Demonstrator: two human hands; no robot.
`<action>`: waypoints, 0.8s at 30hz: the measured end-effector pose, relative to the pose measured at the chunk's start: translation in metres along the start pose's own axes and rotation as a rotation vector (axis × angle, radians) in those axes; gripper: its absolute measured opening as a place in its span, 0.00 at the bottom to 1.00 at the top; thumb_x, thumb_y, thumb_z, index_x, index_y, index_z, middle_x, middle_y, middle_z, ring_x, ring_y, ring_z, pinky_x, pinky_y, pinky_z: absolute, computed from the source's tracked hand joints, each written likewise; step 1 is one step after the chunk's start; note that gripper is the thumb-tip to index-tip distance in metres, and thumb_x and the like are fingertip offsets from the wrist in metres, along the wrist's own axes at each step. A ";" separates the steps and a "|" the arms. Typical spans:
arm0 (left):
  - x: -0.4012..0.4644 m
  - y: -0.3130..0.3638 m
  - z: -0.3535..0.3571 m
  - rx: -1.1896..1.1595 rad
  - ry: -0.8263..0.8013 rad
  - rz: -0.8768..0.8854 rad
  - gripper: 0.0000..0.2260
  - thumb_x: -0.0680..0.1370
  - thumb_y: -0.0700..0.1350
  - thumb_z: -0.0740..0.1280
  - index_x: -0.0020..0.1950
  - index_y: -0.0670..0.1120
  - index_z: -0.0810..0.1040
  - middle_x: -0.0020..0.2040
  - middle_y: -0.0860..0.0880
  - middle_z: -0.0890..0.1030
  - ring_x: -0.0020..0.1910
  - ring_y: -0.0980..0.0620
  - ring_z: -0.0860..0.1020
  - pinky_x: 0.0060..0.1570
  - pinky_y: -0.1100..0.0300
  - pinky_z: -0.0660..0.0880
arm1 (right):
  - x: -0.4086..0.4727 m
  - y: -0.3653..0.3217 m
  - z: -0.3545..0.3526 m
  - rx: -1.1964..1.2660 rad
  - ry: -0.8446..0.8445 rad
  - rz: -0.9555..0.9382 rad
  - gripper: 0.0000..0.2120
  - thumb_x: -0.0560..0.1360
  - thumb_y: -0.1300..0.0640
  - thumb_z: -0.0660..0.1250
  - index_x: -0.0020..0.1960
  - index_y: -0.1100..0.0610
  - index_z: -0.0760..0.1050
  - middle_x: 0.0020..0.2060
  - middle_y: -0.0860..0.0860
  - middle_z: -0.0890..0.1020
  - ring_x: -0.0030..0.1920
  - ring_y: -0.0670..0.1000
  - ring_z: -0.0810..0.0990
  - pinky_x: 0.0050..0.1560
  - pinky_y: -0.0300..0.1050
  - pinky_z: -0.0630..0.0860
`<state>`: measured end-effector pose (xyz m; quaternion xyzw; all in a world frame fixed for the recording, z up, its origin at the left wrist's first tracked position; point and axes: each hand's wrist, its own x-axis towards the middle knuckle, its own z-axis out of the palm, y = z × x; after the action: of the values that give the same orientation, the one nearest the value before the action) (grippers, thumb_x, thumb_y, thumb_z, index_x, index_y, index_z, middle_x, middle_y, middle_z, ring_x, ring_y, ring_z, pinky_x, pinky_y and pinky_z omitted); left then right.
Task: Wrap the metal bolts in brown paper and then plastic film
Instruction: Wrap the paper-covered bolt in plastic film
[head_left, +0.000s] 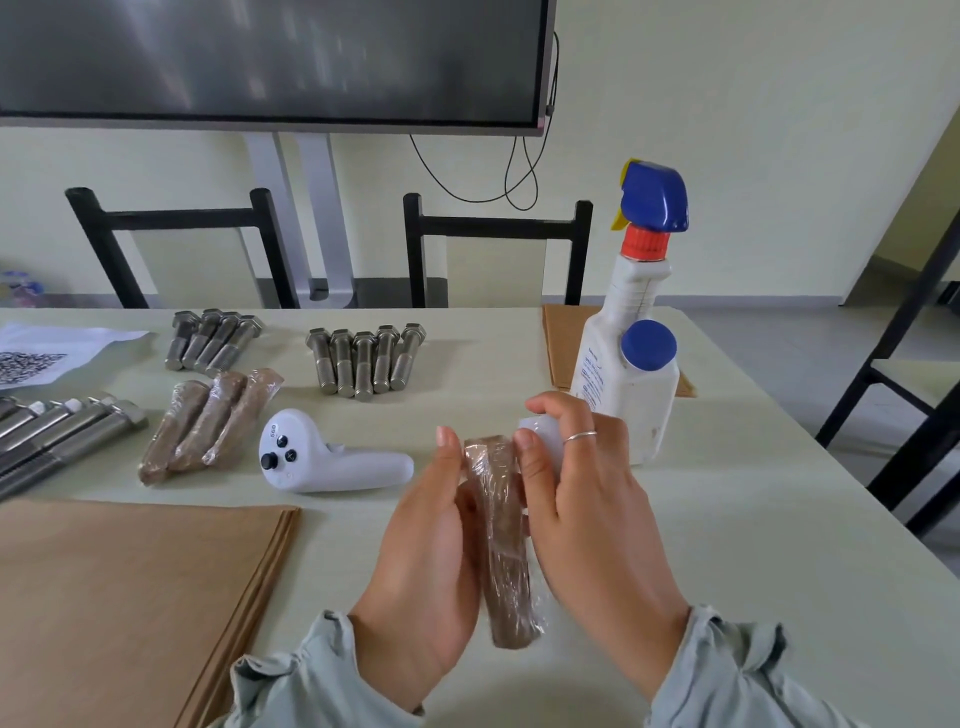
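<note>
Wrapped bolt (501, 540): one, long cylinder, brown paper under glossy, wrinkled clear film; held above the near middle of the tabletop (727, 519), between both hands.
Left hand (431, 551): fingers nearly straight, palm flat against the bundle's left side; grip spread. Pale grey-green sleeve.
Right hand (576, 499): thumb pressed along the bundle's right side, other fingers curled round a small white roll of plastic film (543, 434) at its far end; thin silver ring on one finger.
Brown paper sheets (119, 613): flat matte stack, near left corner.
White controller (322, 457): smooth moulded plastic, black buttons, lying centre-left.
Finished bundles (208, 421): three, paper and film, side by side, left of the controller.
Long steel bolts (57, 436): several, smooth and shiny, at the left edge.
Hex-head bolts, group of five (366, 361): dull grey metal, threaded shanks, toward the far edge, centre.
Hex-head bolts, group of four (210, 340): same kind, far left.
Printed sheet (47, 353): white, with a square code, far left edge.
Spray bottle (631, 358): white ribbed plastic, blue trigger head, red collar, upright at the far right, just beyond the right hand.
Brown card (561, 343): flat, under and behind the bottle.
</note>
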<state>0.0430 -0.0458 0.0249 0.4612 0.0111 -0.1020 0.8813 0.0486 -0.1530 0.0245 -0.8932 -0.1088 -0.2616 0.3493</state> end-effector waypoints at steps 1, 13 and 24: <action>-0.001 0.000 0.002 0.042 -0.010 0.006 0.27 0.75 0.63 0.56 0.47 0.43 0.84 0.47 0.38 0.82 0.45 0.45 0.81 0.44 0.54 0.77 | 0.000 0.001 0.000 0.006 -0.010 0.013 0.19 0.73 0.36 0.45 0.60 0.39 0.62 0.52 0.44 0.65 0.47 0.50 0.77 0.40 0.36 0.68; 0.006 0.008 -0.009 -0.014 0.035 0.082 0.14 0.62 0.49 0.72 0.43 0.41 0.83 0.36 0.44 0.81 0.35 0.50 0.79 0.38 0.58 0.78 | 0.003 0.009 0.000 0.152 -0.078 0.079 0.16 0.73 0.36 0.42 0.55 0.35 0.62 0.47 0.44 0.67 0.47 0.38 0.71 0.39 0.30 0.71; 0.000 0.009 -0.003 -0.014 -0.029 0.028 0.23 0.74 0.54 0.61 0.54 0.35 0.80 0.54 0.35 0.80 0.55 0.42 0.80 0.54 0.52 0.77 | 0.001 0.004 0.003 0.280 -0.050 0.058 0.13 0.73 0.36 0.49 0.56 0.28 0.63 0.54 0.43 0.65 0.52 0.27 0.68 0.47 0.17 0.63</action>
<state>0.0453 -0.0383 0.0305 0.4536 -0.0074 -0.0962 0.8860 0.0523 -0.1540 0.0215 -0.8448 -0.1273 -0.2112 0.4749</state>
